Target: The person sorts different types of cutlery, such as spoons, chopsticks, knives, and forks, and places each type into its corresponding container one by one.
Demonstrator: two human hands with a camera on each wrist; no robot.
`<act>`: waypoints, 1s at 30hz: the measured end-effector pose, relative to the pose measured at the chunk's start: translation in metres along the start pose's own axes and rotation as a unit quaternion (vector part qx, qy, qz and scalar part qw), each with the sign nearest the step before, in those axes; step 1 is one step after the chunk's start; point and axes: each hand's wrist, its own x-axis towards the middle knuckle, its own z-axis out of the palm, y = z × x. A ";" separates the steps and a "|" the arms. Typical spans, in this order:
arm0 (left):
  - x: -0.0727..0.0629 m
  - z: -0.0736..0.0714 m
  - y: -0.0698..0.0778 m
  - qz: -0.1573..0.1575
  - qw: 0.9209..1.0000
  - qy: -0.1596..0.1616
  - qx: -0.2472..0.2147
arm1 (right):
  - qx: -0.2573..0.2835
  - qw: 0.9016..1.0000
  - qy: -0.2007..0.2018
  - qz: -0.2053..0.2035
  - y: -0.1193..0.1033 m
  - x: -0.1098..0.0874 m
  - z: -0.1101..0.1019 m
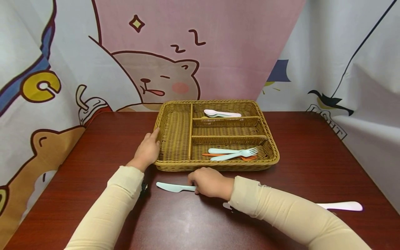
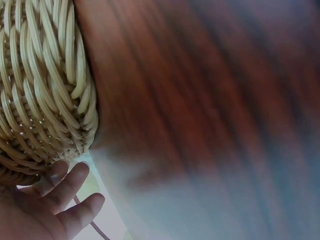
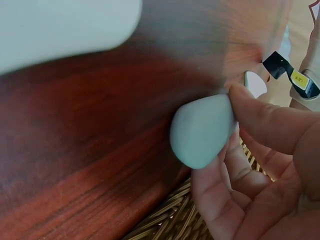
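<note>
In the head view, my right hand [image 1: 210, 182] pinches a pale blue table knife [image 1: 172, 187] by its handle, just in front of the wicker basket [image 1: 215, 166]. The right wrist view shows the rounded handle end [image 3: 202, 131] between thumb and fingers, close to the tabletop. At the basket's left side, my left hand [image 1: 148, 150] rests against the rim, its fingers fairly straight in the left wrist view. Pale blue forks [image 1: 232, 154] and orange cutlery [image 1: 249, 158] lie in the front right compartment. A pale pink spoon [image 1: 222, 114] sits on other cutlery in the back right one.
A white-pink knife [image 1: 343, 206] lies on the dark red table [image 1: 300, 166], partly hidden beneath my right forearm. The basket's left [image 1: 175, 139] and middle right [image 1: 225, 131] compartments show bare wicker. A printed curtain [image 1: 237, 45] hangs behind the table.
</note>
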 end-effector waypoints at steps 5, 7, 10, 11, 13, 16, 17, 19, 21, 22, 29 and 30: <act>0.000 0.000 -0.001 0.001 1.000 0.002 0.001 | 0.004 1.000 0.004 -0.001 -0.001 0.000 -0.001; 0.000 0.000 -0.001 0.001 1.000 0.003 0.000 | 0.009 1.000 0.005 -0.003 -0.001 0.000 -0.001; 0.000 0.000 -0.001 0.001 1.000 0.003 -0.001 | 0.020 1.000 0.006 -0.002 -0.001 -0.002 -0.002; 0.000 0.001 -0.001 0.000 1.000 0.003 -0.001 | 0.026 1.000 0.007 -0.002 -0.001 -0.003 -0.003; 0.001 0.001 -0.001 -0.001 1.000 0.003 -0.002 | 0.035 0.999 0.008 -0.001 0.000 -0.006 -0.005; 0.001 0.001 -0.001 -0.001 1.000 0.003 -0.001 | 0.042 0.999 0.009 0.001 0.000 -0.010 -0.009; 0.001 0.001 0.000 -0.001 1.000 0.003 0.000 | 0.045 0.999 0.011 0.004 0.000 -0.011 -0.010; 0.002 0.001 0.000 0.003 1.000 0.001 0.002 | 0.050 0.999 0.016 0.006 0.001 -0.014 -0.013; 0.002 0.001 0.000 0.005 1.000 -0.001 0.004 | 0.056 0.998 0.029 0.005 0.001 -0.016 -0.015; 0.002 0.000 0.001 0.005 1.000 -0.002 0.004 | 0.058 0.998 0.038 0.003 0.001 -0.017 -0.016; 0.001 0.000 -0.001 0.003 1.000 -0.002 0.004 | 0.100 0.992 0.072 -0.011 0.000 -0.020 -0.026; 0.001 0.000 -0.001 0.003 1.000 -0.002 0.004 | 0.109 0.991 0.072 -0.009 0.000 -0.020 -0.027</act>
